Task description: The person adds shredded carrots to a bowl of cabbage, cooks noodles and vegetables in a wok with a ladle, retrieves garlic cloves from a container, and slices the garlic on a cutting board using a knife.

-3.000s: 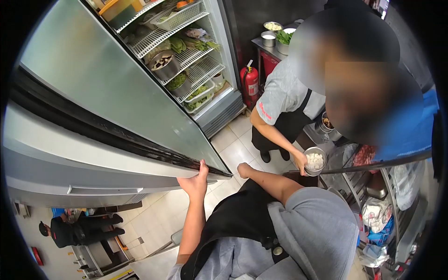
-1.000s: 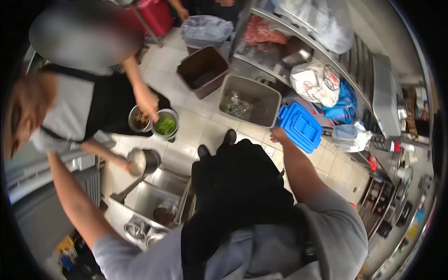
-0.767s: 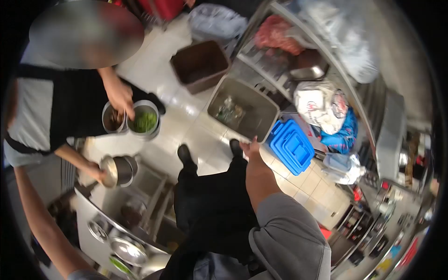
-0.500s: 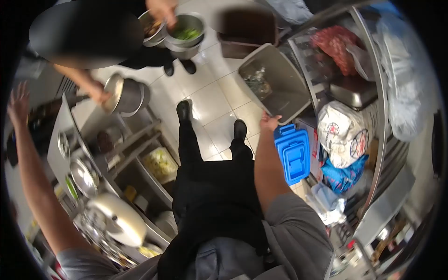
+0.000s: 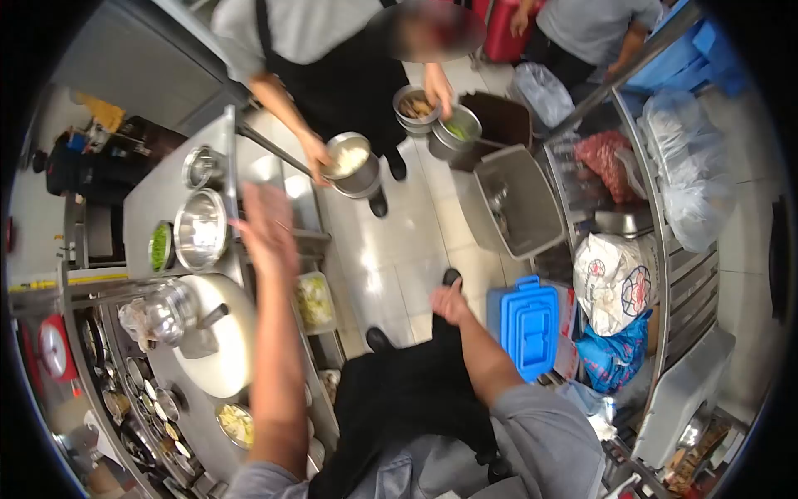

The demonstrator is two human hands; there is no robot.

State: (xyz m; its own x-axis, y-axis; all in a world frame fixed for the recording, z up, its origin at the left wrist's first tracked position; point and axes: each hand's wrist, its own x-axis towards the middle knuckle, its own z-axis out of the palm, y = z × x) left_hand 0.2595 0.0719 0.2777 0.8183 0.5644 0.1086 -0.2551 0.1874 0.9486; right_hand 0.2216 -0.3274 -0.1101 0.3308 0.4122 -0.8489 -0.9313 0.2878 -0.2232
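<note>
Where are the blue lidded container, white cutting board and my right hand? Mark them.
Blue lidded container [image 5: 527,334]: head view, on its lid.
White cutting board [image 5: 233,345]: head view, on its bare top.
Right hand [image 5: 451,306]: head view, mid-hand.

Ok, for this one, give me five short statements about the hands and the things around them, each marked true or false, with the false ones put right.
1. The person's left hand is holding a metal bowl. False: no object shows in the left hand, which is blurred.

2. The person's right hand is nearer to the blue lidded container than the left one is. True.

3. The right hand is gripping the grey bin. False: the right hand is apart from the grey bin, and nothing shows in its grasp.

4. A co-worker's hands are both on metal pots. True.

5. The round white board is on the person's left side. True.
</note>
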